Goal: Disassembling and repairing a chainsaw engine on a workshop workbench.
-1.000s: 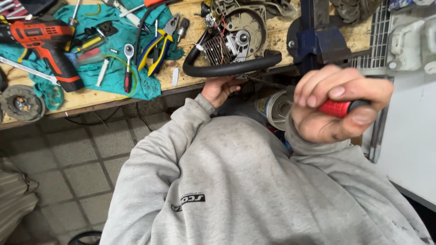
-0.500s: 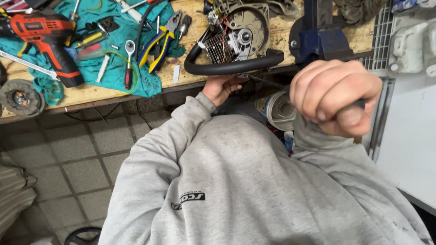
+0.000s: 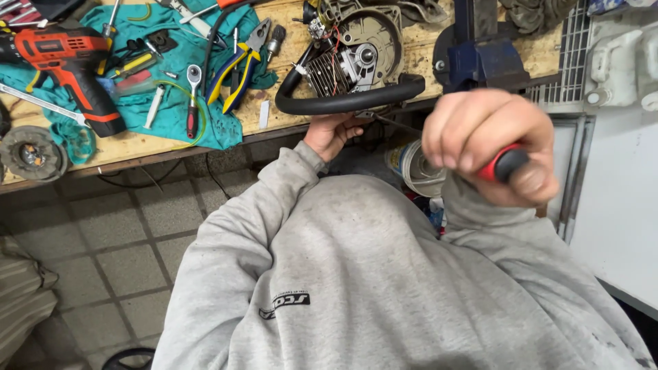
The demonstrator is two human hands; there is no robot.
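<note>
Right hand lifted with a red-handled tool, left hand under the small engine at the bench edge.

The right hand [image 3: 490, 147] is a fist, its grip pressed tight around a tool handle [image 3: 506, 163], red with a black end, held up near the camera. The left hand [image 3: 331, 133] reaches under the black loop handle [image 3: 349, 101] of the engine [image 3: 356, 58], which lies on the wooden bench [image 3: 288, 41]; its fingers are hidden, so I cannot tell its grip. An orange drill [image 3: 68, 58] and pliers [image 3: 236, 65] lie on a teal cloth [image 3: 205, 130] to the left.
</note>
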